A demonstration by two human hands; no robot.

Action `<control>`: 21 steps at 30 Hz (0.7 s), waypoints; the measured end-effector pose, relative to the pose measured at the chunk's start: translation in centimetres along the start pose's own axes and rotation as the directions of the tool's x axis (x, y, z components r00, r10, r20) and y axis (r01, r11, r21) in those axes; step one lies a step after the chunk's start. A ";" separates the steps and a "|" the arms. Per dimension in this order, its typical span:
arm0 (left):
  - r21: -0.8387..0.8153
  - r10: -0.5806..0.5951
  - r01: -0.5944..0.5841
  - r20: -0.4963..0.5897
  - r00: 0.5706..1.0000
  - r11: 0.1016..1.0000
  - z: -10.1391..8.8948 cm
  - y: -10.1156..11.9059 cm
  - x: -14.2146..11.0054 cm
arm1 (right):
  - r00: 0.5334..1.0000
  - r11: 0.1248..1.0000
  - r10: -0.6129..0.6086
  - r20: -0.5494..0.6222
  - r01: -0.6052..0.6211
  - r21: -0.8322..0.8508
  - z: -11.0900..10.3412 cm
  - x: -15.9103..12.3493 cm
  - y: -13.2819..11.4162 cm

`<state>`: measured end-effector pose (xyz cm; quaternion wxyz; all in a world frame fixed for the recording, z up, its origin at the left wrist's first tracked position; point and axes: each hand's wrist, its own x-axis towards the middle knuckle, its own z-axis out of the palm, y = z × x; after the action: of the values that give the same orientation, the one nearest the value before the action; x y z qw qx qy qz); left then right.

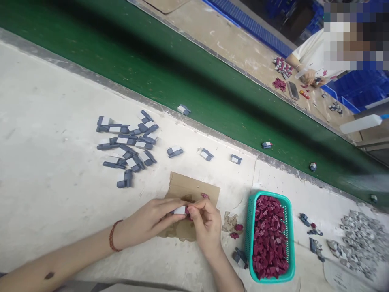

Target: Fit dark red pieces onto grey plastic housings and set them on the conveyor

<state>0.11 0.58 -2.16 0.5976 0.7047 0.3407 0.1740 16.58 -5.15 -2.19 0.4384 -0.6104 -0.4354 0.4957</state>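
My left hand [148,221] grips a small dark-grey and white plastic part [180,210] between thumb and fingers. At the right end of that part, my right hand [208,229] pinches a small maroon piece, mostly covered by the fingertips. Both hands meet over a stained sheet of brown cardboard [196,184]. Another maroon piece [204,195] lies on the cardboard just beyond my right fingers. Two more maroon pieces [236,231] sit to the right. Farther right stands a green basket [292,243] filled with maroon pieces.
Grey-and-white parts [123,140] lie clustered at the left, with three spaced along the table. A green conveyor belt [219,103] carries several parts. Pale pieces [361,239] are heaped at the right. Across the belt, a co-worker's hand [308,76] handles small parts.
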 end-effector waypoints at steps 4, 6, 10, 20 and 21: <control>0.035 -0.040 0.039 0.039 0.998 0.999 0.1 0.4 -0.1 | 1.000 0.998 -0.005 0.016 0.006 -0.058 0.0 -0.6 -0.9; 0.064 -0.048 0.044 0.051 0.998 0.997 -0.3 0.4 -0.2 | 0.998 0.993 -0.049 0.026 0.052 -0.110 -1.0 -1.0 -1.6; 0.196 -0.013 0.033 -0.105 0.994 0.980 -3.4 0.6 0.8 | 0.972 0.901 -0.208 -0.114 0.145 -0.408 -6.4 -2.2 -3.0; 0.757 0.032 0.433 -0.511 0.859 0.490 -14.3 2.2 11.8 | 0.934 0.114 -0.167 -0.314 -0.298 -0.948 -15.3 -4.4 -0.3; 0.780 0.051 0.408 -0.487 0.872 0.474 -14.7 1.8 12.5 | 0.934 0.068 -0.171 -0.313 -0.306 -0.950 -15.1 -4.3 -0.1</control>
<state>-0.13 19.75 0.90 0.0821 0.8059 0.5821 0.0700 30.89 -10.78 0.78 -0.0519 -0.8390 -0.5407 -0.0306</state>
